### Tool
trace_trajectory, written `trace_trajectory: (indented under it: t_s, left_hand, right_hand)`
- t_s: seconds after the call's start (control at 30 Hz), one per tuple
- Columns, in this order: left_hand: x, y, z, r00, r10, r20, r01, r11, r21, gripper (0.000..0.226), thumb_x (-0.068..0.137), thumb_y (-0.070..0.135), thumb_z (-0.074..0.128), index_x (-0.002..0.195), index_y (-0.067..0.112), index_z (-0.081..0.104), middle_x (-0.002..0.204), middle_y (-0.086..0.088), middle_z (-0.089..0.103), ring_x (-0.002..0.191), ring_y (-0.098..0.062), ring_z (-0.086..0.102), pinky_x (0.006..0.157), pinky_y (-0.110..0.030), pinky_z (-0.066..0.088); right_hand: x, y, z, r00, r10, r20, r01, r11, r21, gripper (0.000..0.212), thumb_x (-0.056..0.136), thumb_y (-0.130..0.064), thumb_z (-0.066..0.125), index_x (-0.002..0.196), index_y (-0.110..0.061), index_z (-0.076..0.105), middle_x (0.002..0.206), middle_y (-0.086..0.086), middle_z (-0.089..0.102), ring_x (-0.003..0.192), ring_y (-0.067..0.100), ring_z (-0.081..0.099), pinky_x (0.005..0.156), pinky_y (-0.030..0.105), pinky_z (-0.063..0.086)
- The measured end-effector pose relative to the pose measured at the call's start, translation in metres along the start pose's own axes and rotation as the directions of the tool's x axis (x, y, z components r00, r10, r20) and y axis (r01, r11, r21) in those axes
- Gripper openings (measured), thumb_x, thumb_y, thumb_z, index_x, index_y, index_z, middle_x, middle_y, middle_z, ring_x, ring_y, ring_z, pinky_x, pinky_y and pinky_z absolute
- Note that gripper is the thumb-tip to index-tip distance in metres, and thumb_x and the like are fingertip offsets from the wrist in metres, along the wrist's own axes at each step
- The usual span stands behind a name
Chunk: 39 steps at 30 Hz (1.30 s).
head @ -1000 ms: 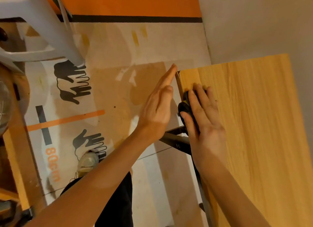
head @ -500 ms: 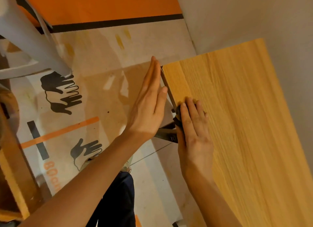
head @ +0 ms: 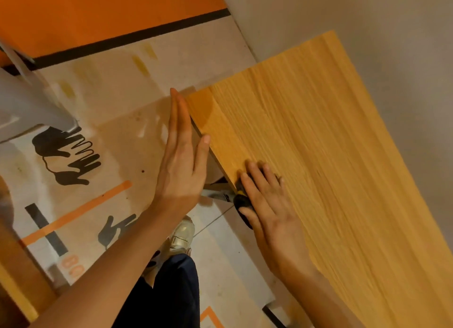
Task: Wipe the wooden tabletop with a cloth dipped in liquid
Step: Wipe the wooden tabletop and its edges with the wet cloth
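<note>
A: Cloth (head: 242, 201) was mostly hidden in the head view. Only a dark wad showed at the near-left edge of the wooden tabletop (head: 318, 156), poking out from under the right hand (head: 267, 205), with a small yellowish spot on it that I could not make out.

B: And whether it was wet?

A: I could not tell. The tabletop's near end was cut off by the frame, and its underside was hidden apart from a grey metal bracket (head: 215, 193) showing just below the edge.

B: The right hand, then?

A: It lay palm down over the cloth, fingers nearly straight and spread a little on the wood, pressing rather than clutching; the thumb side hung over the table edge.

B: The left hand (head: 182, 161)?

A: It was flat, fingers straight and together, held edge-on beside the tabletop's left side. The thumb tip touched the wood's edge. It held nothing.

B: Anything else?

A: A pale shoe (head: 182, 237) and a dark trouser leg (head: 169, 293) stood on the printed floor mat (head: 98, 136); a grey stool leg (head: 36, 102) was cut off at the left.
</note>
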<state>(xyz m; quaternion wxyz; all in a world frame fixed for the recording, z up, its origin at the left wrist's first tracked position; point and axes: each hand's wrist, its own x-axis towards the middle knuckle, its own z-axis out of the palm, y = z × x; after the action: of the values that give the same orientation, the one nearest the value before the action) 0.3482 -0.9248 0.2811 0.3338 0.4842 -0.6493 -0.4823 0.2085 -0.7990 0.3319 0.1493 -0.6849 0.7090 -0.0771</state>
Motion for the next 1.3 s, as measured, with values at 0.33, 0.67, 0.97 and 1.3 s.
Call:
trace_trajectory:
  t_s: [0.33,0.67,0.97,1.3]
  left_hand:
    - [-0.002,0.004,0.007,0.999,-0.014,-0.053,0.012,1.0,-0.026,0.065,0.109,0.022,0.032,0.158,0.016,-0.011,0.169,0.0,-0.013,0.154,-0.001,-0.008,0.12,-0.01,0.002]
    - [-0.002,0.007,0.013,0.994,-0.061,-0.086,0.068,0.995,0.076,0.064,0.108,0.025,0.027,0.159,0.024,-0.011,0.168,0.013,-0.013,0.153,0.004,-0.006,0.119,-0.008,0.002]
    - [-0.001,0.01,0.01,0.992,-0.104,-0.077,0.114,0.984,0.14,0.066,0.106,0.029,0.026,0.153,0.048,-0.016,0.168,0.018,-0.011,0.154,0.0,-0.002,0.122,-0.015,0.007]
    - [-0.002,0.025,0.001,0.987,-0.153,-0.042,0.158,0.947,0.28,0.065,0.104,0.044,0.023,0.15,0.053,-0.022,0.166,0.021,-0.014,0.153,0.003,-0.005,0.122,-0.015,0.01]
  right_hand:
    - [0.09,0.007,-0.002,0.942,0.26,-0.215,-0.23,0.961,0.152,0.048,0.105,-0.033,0.027,0.15,-0.018,0.029,0.16,0.0,0.019,0.149,0.018,0.005,0.121,0.047,0.006]
    - [0.18,0.092,-0.037,0.936,0.268,-0.227,-0.231,0.957,0.176,0.046,0.105,-0.031,0.033,0.148,-0.017,0.036,0.157,0.002,0.027,0.148,0.021,0.012,0.121,0.046,0.006]
    - [0.143,0.002,0.003,0.965,-0.232,-0.122,0.241,0.969,0.063,0.042,0.103,-0.029,0.039,0.143,-0.016,0.044,0.153,0.003,0.036,0.147,0.02,0.02,0.119,0.047,0.018]
    - [0.119,0.02,-0.007,0.948,0.234,-0.218,-0.186,0.958,0.218,0.05,0.101,-0.02,0.034,0.15,-0.01,0.028,0.16,0.008,0.018,0.149,0.022,0.003,0.121,0.048,0.007]
